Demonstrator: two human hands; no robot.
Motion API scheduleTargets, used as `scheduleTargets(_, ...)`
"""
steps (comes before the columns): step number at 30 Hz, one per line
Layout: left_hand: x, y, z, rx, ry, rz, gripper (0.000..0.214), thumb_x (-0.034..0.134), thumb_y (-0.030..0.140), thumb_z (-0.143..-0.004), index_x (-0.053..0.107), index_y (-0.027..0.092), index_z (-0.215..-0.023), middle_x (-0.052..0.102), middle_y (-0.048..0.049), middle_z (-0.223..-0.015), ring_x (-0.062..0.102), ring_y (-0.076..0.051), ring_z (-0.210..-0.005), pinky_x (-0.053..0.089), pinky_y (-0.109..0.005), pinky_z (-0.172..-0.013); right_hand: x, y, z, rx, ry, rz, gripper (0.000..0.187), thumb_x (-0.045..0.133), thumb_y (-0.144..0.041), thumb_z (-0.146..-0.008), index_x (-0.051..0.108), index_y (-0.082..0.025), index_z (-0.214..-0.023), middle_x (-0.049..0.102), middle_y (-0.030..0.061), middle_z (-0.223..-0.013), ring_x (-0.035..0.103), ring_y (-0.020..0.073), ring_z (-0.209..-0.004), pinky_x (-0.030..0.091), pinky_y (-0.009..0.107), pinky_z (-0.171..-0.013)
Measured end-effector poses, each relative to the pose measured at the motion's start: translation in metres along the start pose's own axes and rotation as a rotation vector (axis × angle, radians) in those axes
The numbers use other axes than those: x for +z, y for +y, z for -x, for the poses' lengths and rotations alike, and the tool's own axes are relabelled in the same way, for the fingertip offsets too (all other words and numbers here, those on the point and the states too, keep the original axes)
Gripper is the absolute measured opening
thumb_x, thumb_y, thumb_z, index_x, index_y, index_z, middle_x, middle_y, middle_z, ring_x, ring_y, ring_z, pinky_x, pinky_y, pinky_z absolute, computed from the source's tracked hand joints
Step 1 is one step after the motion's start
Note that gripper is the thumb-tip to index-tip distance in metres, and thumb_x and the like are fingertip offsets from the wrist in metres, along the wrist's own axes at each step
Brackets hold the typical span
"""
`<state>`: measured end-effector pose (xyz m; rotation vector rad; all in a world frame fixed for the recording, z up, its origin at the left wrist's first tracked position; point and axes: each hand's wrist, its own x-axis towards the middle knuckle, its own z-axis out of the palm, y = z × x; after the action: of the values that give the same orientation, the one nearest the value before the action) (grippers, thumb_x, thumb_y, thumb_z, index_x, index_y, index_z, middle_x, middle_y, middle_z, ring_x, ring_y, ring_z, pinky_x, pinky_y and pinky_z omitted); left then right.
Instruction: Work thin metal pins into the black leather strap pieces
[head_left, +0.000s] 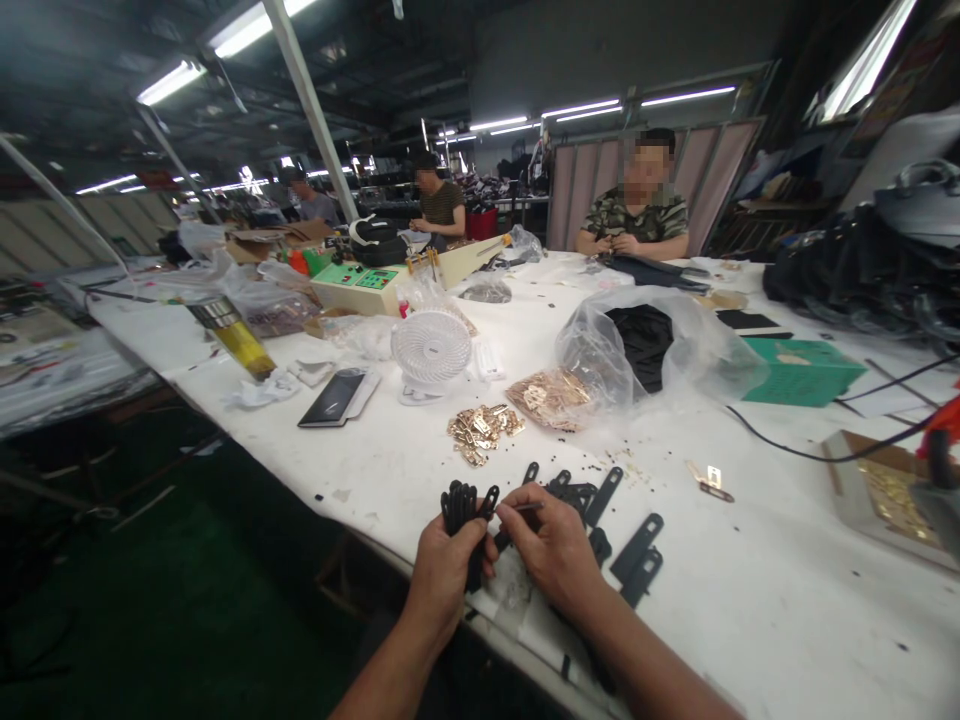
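My left hand is closed around a bundle of black strap tabs held upright at the near edge of the white table. My right hand is beside it, fingers pinched on one black strap piece. More loose black strap tabs lie on the table just beyond my right hand. A small pile of gold metal clips lies farther back, with a bag of gold clips to its right.
A small white fan, a phone, a yellow bottle and a green-topped machine stand to the left. A plastic bag of black fabric, a green box and a cardboard box of gold parts lie right. Other people sit opposite.
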<state>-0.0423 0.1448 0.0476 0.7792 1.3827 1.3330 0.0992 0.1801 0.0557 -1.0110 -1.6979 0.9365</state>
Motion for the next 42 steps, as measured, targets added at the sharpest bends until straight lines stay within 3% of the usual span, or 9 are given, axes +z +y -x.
scheduleTargets(6, 0.0, -0.002, -0.002, 0.0, 0.02, -0.016, 0.029, 0.066, 0.031, -0.077, 0.066, 0.009, -0.095, 0.062, -0.0011, -0.051, 0.053, -0.013, -0.039, 0.041, -0.022, -0.04, 0.005, 0.013, 0.002, -0.111, -0.048, 0.058, 0.009, 0.058, -0.02, -0.091, 0.065, -0.021, -0.086, 0.069, 0.0008, -0.082, 0.065, 0.0156, -0.075, 0.046, 0.024, -0.071)
scheduleTargets(11, 0.002, -0.004, -0.003, 0.011, 0.01, -0.05, 0.027, 0.071, 0.034, -0.076, 0.068, 0.009, -0.085, 0.062, -0.0024, -0.052, 0.054, -0.013, -0.041, 0.043, -0.022, -0.042, 0.004, 0.018, 0.002, -0.243, -0.144, 0.203, 0.015, 0.052, -0.014, -0.092, 0.065, -0.022, -0.089, 0.068, 0.0017, -0.085, 0.065, 0.0154, -0.076, 0.045, 0.024, -0.072)
scheduleTargets(15, 0.004, -0.004, -0.002, 0.015, 0.014, -0.1, 0.035, 0.072, 0.039, -0.077, 0.069, 0.009, -0.093, 0.064, -0.0029, -0.055, 0.055, -0.013, -0.042, 0.041, -0.021, -0.04, 0.001, 0.011, 0.003, -0.085, -0.019, 0.234, 0.011, 0.059, -0.027, -0.093, 0.065, -0.023, -0.084, 0.069, -0.0004, -0.076, 0.065, 0.0154, -0.069, 0.042, 0.023, -0.065)
scheduleTargets(19, 0.006, -0.004, 0.0, 0.013, 0.006, -0.146, 0.036, 0.072, 0.039, -0.077, 0.066, 0.01, -0.097, 0.066, -0.0025, -0.055, 0.055, -0.014, -0.04, 0.041, -0.021, -0.039, -0.002, 0.006, 0.002, 0.06, 0.073, 0.299, 0.028, 0.059, -0.04, -0.093, 0.061, -0.022, -0.073, 0.065, -0.0015, -0.063, 0.062, 0.016, -0.06, 0.038, 0.025, -0.06)
scheduleTargets(23, 0.006, -0.006, -0.001, -0.004, -0.01, -0.18, 0.037, 0.071, 0.04, -0.078, 0.063, 0.011, -0.1, 0.067, -0.003, -0.053, 0.054, -0.014, -0.039, 0.041, -0.022, -0.039, -0.007, 0.008, -0.003, 0.078, 0.081, 0.295, 0.026, 0.055, -0.04, -0.095, 0.061, -0.022, -0.077, 0.066, -0.0008, -0.067, 0.063, 0.0169, -0.062, 0.039, 0.025, -0.062)
scheduleTargets(28, 0.007, -0.009, -0.005, -0.004, 0.011, -0.217, 0.031, 0.068, 0.038, -0.08, 0.063, 0.012, -0.097, 0.062, 0.0002, -0.047, 0.049, -0.012, -0.036, 0.036, -0.02, -0.036, -0.012, 0.007, -0.006, -0.01, -0.041, 0.244, 0.02, 0.051, -0.034, -0.098, 0.061, -0.023, -0.084, 0.068, -0.0003, -0.075, 0.065, 0.0169, -0.07, 0.04, 0.024, -0.065)
scheduleTargets(30, 0.009, -0.009, -0.006, -0.007, 0.034, -0.226, 0.028, 0.067, 0.036, -0.08, 0.062, 0.013, -0.094, 0.06, 0.0013, -0.045, 0.048, -0.012, -0.036, 0.035, -0.02, -0.035, -0.013, 0.005, -0.006, -0.031, 0.012, 0.323, 0.024, 0.051, -0.038, -0.098, 0.06, -0.022, -0.081, 0.067, 0.0, -0.071, 0.064, 0.0175, -0.066, 0.038, 0.025, -0.062)
scheduleTargets(34, 0.011, -0.006, -0.005, -0.014, 0.044, -0.251, 0.021, 0.065, 0.033, -0.08, 0.061, 0.015, -0.09, 0.056, 0.0029, -0.042, 0.043, -0.011, -0.033, 0.032, -0.019, -0.034, -0.018, 0.005, -0.007, 0.021, 0.241, 0.454, 0.038, 0.055, -0.051, -0.093, 0.055, -0.021, -0.07, 0.06, -0.0003, -0.058, 0.058, 0.0173, -0.052, 0.033, 0.027, -0.056)
scheduleTargets(42, 0.005, 0.002, -0.003, -0.009, -0.113, -0.309, 0.039, 0.064, 0.052, -0.083, 0.063, 0.015, -0.096, 0.056, 0.0026, -0.047, 0.039, -0.009, -0.034, 0.028, -0.018, -0.034, -0.022, 0.004, -0.012, 0.134, 0.07, -0.035, 0.028, 0.053, -0.044, -0.096, 0.061, -0.022, -0.081, 0.066, -0.0021, -0.067, 0.062, 0.0154, -0.06, 0.045, 0.025, -0.061)
